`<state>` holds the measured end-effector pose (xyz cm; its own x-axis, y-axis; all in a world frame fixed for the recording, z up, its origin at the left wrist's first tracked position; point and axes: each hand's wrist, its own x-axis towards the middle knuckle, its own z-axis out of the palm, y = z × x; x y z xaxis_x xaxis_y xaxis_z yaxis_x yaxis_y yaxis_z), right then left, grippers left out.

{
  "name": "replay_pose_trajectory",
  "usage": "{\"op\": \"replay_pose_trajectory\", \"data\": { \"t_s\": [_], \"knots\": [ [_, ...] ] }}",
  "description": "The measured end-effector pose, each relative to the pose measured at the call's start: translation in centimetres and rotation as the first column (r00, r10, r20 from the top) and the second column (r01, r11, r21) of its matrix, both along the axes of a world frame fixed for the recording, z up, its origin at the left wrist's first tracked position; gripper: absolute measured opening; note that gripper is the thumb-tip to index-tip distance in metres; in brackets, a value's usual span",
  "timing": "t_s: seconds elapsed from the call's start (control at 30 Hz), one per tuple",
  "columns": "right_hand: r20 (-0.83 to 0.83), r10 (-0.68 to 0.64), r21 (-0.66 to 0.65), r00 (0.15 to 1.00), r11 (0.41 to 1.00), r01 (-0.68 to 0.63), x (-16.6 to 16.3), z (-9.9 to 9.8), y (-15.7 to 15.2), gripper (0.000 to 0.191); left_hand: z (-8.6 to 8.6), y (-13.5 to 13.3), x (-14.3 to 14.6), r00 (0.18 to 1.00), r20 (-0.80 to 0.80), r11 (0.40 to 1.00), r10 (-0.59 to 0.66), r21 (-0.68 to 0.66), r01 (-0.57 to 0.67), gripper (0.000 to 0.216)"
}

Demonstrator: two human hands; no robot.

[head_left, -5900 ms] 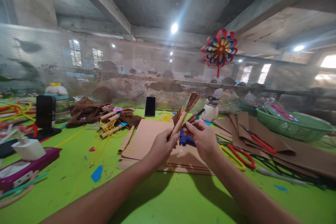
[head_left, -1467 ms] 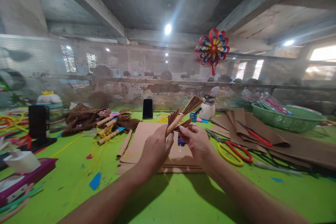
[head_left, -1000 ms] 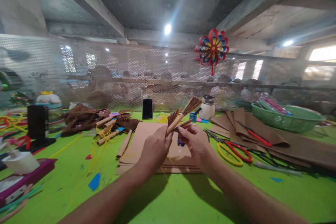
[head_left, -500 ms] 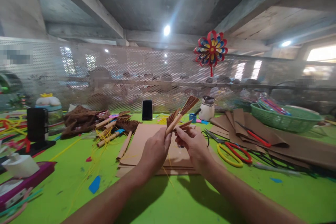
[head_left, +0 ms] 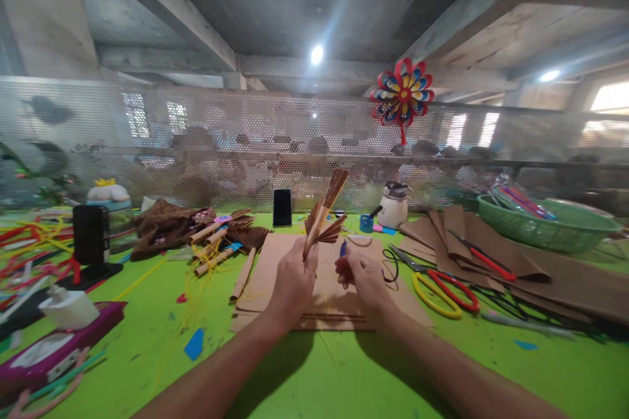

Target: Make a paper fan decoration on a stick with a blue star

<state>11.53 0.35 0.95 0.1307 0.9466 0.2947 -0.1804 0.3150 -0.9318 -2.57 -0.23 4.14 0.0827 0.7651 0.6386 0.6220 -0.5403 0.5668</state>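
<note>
My left hand [head_left: 293,278] is closed round the lower end of a rolled brown paper stem [head_left: 314,229]. Pleated brown paper fans [head_left: 330,230] spread from the stem's side and its top. To the right, apart from the stem, my right hand [head_left: 362,270] is closed on a small blue lighter [head_left: 343,249] with a dark tip; its lower part is hidden by the fingers. Both hands are above a stack of flat brown paper sheets [head_left: 260,288] on the green table.
Rolled paper stems [head_left: 243,275] with pleated fans and yellow strings lie left. At right are red-and-yellow scissors [head_left: 437,294], folded brown paper [head_left: 570,285] and a green basket [head_left: 545,229]. A phone [head_left: 282,207], blue pot [head_left: 366,222] and white jug [head_left: 394,206] stand behind.
My right hand has drawn away from the paper piece, and the blue lighter in it now shows. The stem in my left hand is more upright. The view has shifted slightly left.
</note>
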Motion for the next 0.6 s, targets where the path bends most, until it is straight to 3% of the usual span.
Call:
{"op": "replay_pose_trajectory", "data": {
  "t_s": [0.13,0.27,0.6],
  "knots": [
    [0.180,0.028,0.069,0.983,0.997,-0.040,-0.9,-0.7,-0.6,0.044,-0.1,0.2,-0.3,1.000,0.030,1.000,-0.005,-0.030,0.006,0.029],
    [0.319,-0.030,0.158,0.947,0.987,-0.022,-1.1,-0.8,-1.1,0.038,-0.3,0.2,-0.4,0.998,0.047,0.999,-0.028,-0.017,0.029,0.029],
    [0.349,-0.031,0.180,0.937,0.983,-0.034,-1.0,-0.8,-1.1,0.033,0.0,-0.3,0.0,0.999,0.039,0.999,-0.038,0.015,0.038,0.028]
  ]
}}
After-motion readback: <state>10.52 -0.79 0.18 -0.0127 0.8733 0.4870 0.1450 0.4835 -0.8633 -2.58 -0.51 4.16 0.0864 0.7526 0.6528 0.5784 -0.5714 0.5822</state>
